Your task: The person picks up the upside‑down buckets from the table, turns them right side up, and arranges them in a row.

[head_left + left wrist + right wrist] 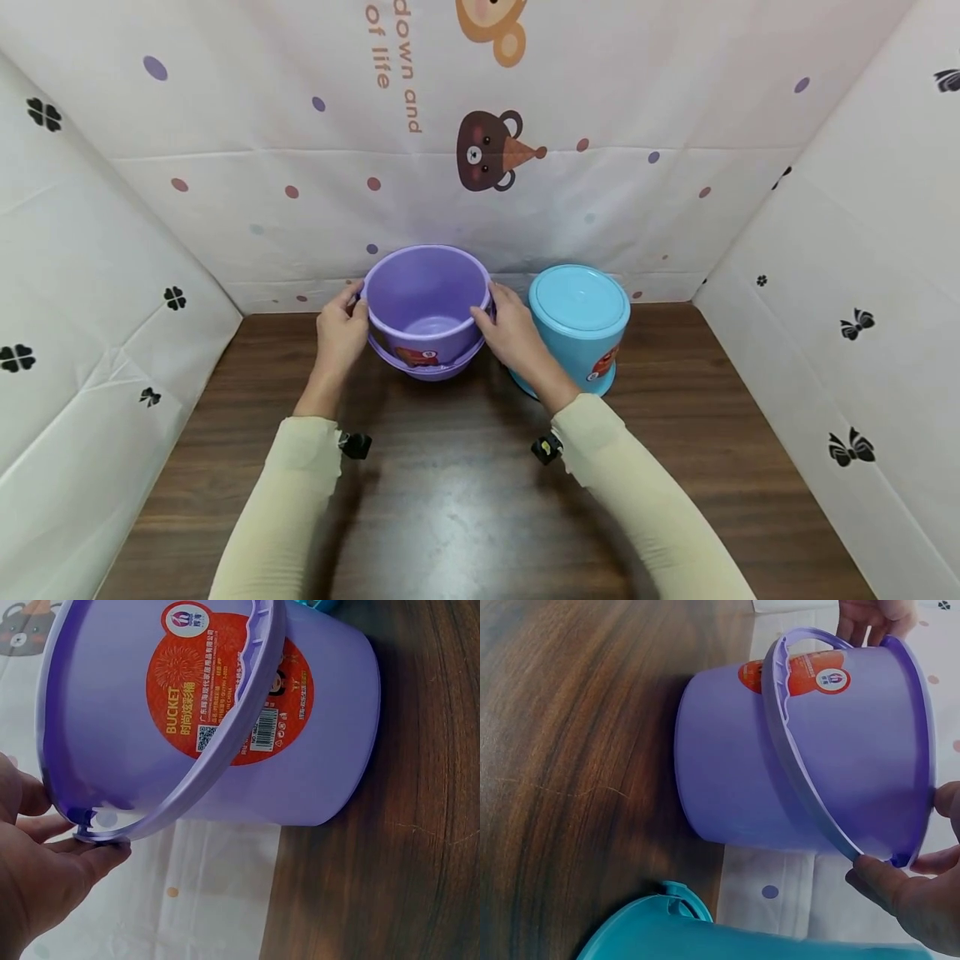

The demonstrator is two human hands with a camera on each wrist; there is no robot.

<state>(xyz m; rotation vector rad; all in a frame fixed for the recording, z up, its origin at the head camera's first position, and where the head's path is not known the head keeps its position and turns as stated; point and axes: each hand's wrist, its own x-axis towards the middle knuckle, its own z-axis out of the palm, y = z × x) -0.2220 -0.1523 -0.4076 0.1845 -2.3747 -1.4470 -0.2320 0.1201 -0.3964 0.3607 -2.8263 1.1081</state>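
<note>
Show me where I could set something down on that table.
The table is bare before the purple bucket, between the left sleeve and right sleeve; also between the left sleeve and left wall, and between the blue bucket and right wall. Crowded: between the buckets, where the right hand grips the purple bucket.

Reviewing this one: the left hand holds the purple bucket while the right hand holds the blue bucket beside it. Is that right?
Not quite: the right hand holds the purple bucket, not the blue bucket, as the right wrist view shows. The rest stands.
</note>
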